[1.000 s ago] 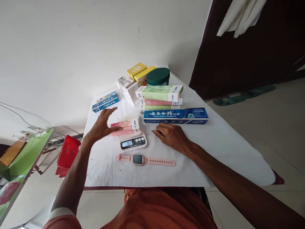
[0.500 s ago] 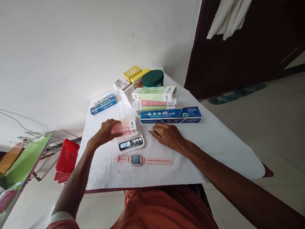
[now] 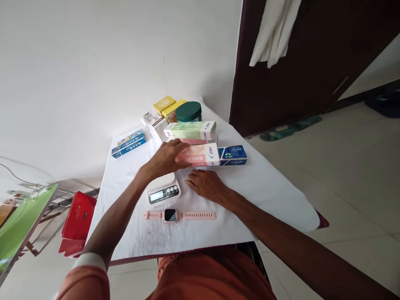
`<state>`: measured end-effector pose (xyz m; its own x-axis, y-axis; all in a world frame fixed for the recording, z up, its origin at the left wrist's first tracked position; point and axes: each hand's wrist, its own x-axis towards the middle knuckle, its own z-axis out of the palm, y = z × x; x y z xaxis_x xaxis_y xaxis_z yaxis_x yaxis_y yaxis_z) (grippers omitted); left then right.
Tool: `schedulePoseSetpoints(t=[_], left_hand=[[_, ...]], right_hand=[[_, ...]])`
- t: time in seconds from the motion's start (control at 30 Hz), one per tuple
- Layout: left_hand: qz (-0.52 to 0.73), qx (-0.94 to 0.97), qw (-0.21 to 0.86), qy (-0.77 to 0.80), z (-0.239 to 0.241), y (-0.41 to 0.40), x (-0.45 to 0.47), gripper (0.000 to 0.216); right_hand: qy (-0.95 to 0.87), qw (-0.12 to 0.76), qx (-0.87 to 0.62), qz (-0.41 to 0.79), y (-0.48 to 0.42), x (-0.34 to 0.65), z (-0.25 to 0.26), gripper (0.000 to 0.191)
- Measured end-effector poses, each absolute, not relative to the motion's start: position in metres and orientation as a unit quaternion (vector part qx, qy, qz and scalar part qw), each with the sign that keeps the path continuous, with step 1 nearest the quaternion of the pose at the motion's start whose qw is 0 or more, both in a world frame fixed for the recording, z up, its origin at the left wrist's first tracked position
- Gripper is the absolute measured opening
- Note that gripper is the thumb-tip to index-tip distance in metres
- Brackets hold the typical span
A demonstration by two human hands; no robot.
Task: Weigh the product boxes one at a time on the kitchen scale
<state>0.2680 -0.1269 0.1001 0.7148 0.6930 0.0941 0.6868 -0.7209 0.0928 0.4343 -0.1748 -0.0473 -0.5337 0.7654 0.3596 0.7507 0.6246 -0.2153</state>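
Note:
My left hand (image 3: 165, 158) is closed round one end of a pink toothpaste box (image 3: 200, 154) and holds it above the table, in front of the long blue toothpaste box (image 3: 233, 154). The small white kitchen scale (image 3: 163, 192) stands just below that hand with nothing on its platform. Palm down, my right hand (image 3: 204, 185) rests flat on the white cloth right of the scale, fingers spread. A pink smartwatch (image 3: 171, 215) lies stretched out in front of the scale.
Behind stand a green box on a pink one (image 3: 191, 131), a green-lidded jar (image 3: 188, 111), yellow boxes (image 3: 168, 106), a white carton (image 3: 153, 121) and a blue box (image 3: 129, 143). A red stool (image 3: 76, 218) and a green table (image 3: 18, 223) are at the left. The dark door (image 3: 300, 58) is at the right.
My left hand came down onto the pink box on the scale, gripped it, and carried it up and to the right off the scale. My right hand stayed put.

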Motion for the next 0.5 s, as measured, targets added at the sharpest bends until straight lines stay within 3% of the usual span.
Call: schedulePoseSetpoints(t=[0.27,0.5], left_hand=[[0.055,0.923,-0.082,0.371,0.072,-0.118,0.318,0.043],[0.172,0.878,-0.044,0.445,0.071,-0.102,0.227,0.042]], right_hand=[[-0.878,0.22,-0.425,0.012,-0.176,0.437,-0.049,0.033],[-0.865,0.315,-0.389,-0.027,-0.174,0.44,-0.065,0.038]])
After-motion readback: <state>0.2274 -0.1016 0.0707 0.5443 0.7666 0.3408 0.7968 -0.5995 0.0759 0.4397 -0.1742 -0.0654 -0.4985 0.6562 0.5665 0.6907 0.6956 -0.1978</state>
